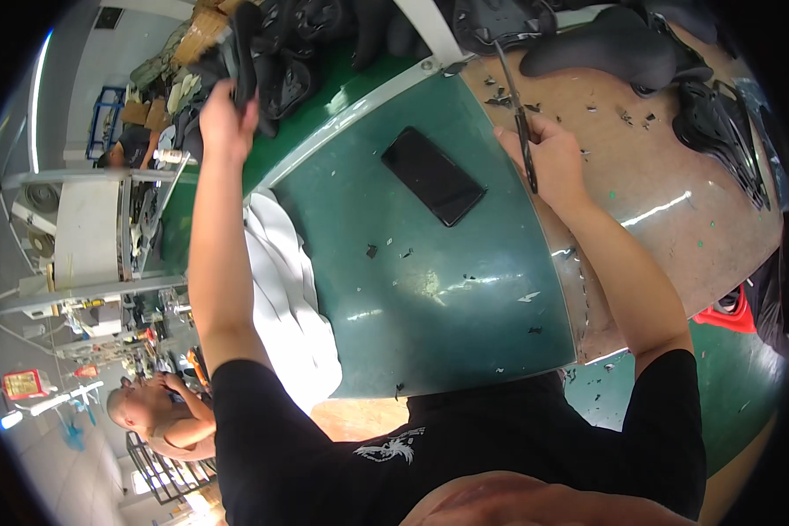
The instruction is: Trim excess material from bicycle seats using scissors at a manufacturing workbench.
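My left hand (pixel 226 123) reaches to the far left and is closed on a black bicycle saddle (pixel 244 57), held up by a pile of similar dark saddles. My right hand (pixel 557 162), over the brown board (pixel 627 188), grips a thin knife (pixel 524 131). Its black handle lies in my fingers and its long narrow blade points away from me. Between my hands, a black phone (pixel 434 175) lies on the green table mat (pixel 430 289).
Several black saddles (pixel 596 48) sit along the far right edge, with a saddle shell (pixel 719 131) farther right. Dark scraps dot the board and mat. White cloth (pixel 285 289) drapes over the table's left edge. Another person (pixel 171 416) is at the lower left, beyond my arm.
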### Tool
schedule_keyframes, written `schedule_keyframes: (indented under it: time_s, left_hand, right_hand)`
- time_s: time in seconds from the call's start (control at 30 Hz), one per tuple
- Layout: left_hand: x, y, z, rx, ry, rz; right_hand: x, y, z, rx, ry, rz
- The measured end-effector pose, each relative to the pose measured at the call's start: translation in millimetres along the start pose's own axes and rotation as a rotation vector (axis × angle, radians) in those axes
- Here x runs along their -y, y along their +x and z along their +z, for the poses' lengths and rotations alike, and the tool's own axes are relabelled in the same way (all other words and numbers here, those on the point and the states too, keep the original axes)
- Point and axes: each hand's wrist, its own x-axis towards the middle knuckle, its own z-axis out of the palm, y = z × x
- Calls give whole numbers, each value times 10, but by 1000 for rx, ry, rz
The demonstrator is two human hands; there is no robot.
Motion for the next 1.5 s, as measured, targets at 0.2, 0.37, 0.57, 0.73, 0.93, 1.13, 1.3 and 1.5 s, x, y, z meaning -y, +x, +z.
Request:
schedule_keyframes:
  time_s: [0.2,0.37,0.57,0.73,0.93,1.13,1.3,1.5]
  left_hand:
    - [-501,702,484,114,95,228]
    - [201,1043,-147,-24,747,131]
    - [1067,1069,-1641,-201,1435,-3]
    - [1348,903,-1704,-411,1560,-336]
    - [1319,719,-2454,-591,1663,-470]
    - [1716,736,-3978,-500,1456,-341]
    - [1832,784,-3613,-529,1524,-269]
    - [1495,629,-3029,-446,1566,-332]
  right_hand:
    - [16,20,-104,102,144,85]
    - [-53,44,-99,27,90,91]
    - [-18,58,45,76,149,74]
    - [-70,40,-13,41,155,114]
    - [2,-26,-8,-22,73,109]
    - [-42,-21,131,-24,16,47]
    - [-96,-61,101,-68,-80,-10]
    - [-55,-60,75,-67,-102,-17]
